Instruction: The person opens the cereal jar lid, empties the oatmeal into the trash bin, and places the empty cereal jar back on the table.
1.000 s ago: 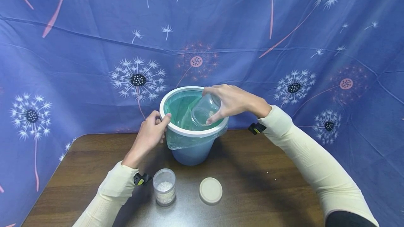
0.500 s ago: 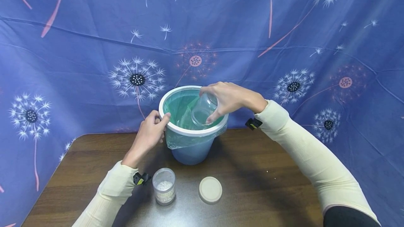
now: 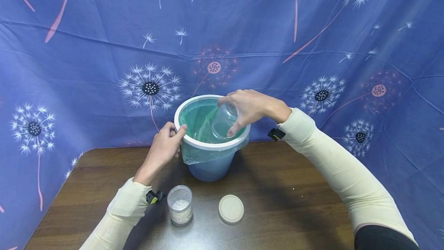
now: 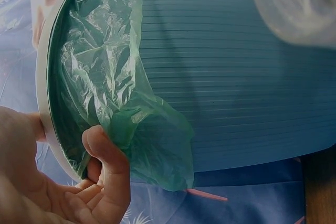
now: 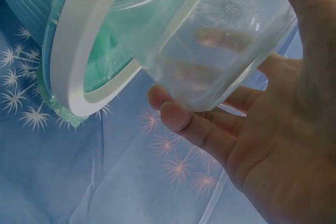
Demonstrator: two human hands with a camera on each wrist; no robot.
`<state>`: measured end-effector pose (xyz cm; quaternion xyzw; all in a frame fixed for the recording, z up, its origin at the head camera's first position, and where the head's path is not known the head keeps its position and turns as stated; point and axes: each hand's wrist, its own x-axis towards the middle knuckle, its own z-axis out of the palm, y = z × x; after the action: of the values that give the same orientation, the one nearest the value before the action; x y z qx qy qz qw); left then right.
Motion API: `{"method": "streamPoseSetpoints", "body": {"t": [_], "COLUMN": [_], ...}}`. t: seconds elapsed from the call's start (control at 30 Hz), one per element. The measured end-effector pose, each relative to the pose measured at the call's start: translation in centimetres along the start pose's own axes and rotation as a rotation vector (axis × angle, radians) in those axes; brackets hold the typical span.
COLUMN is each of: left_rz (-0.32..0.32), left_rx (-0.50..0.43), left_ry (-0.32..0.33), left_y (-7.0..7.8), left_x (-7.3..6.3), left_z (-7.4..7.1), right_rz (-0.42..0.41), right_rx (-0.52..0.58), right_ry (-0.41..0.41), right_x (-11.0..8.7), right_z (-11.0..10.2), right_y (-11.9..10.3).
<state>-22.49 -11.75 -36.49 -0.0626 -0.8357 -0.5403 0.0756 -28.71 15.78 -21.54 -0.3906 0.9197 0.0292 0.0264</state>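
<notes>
A blue trash bin [image 3: 209, 171] with a white rim stands on the table, lined with a thin green bag [image 4: 100, 51] folded over its outside. My left hand [image 3: 163, 144] grips the rim at the near left, thumb on top and fingers curled beneath. Over the bin's opening, my right hand [image 3: 250, 106] holds a clear jar [image 5: 215, 51] by its sides. The jar is tilted, mouth pointing down and left into the bin. Through its clear wall I see fingers and no contents. The bottom of the bin is hidden.
In front of the bin stands a second clear jar [image 3: 180, 206], uncovered and partly filled with white grains. A round cream lid [image 3: 231, 209] lies to its right. Two tiny white specks [image 3: 293, 188] dot the brown wooden table [image 3: 277, 219]. A blue dandelion-print cloth [image 3: 263, 22] hangs behind.
My right hand and the tilted jar have shifted slightly left over the bin, and the jar points more steeply down. My left hand keeps its place on the rim.
</notes>
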Motion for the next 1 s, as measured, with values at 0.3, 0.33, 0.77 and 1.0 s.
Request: {"method": "streamPoseSetpoints", "body": {"t": [0.3, 0.33, 0.77, 1.0], "left_rz": [0.001, 0.0, -0.004, 0.005], "left_rx": [0.008, 0.008, -0.005, -0.002], "left_ry": [0.005, 0.006, -0.003, -0.001], "left_y": [-0.1, -0.1, -0.1, 0.0], "left_x": [0.0, 0.0, -0.1, -0.1], "left_z": [-0.1, -0.1, 0.0, 0.0], "right_rz": [0.021, 0.022, 0.036, 0.112], "right_rx": [-0.069, -0.074, -0.018, 0.205], "right_ry": [-0.045, -0.046, 0.141, 0.333], "right_x": [0.2, 0.3, -1.0, -2.9], "right_z": [-0.2, -0.2, 0.9, 2.1], "right_y": [-1.1, -1.2, -0.3, 0.9]}}
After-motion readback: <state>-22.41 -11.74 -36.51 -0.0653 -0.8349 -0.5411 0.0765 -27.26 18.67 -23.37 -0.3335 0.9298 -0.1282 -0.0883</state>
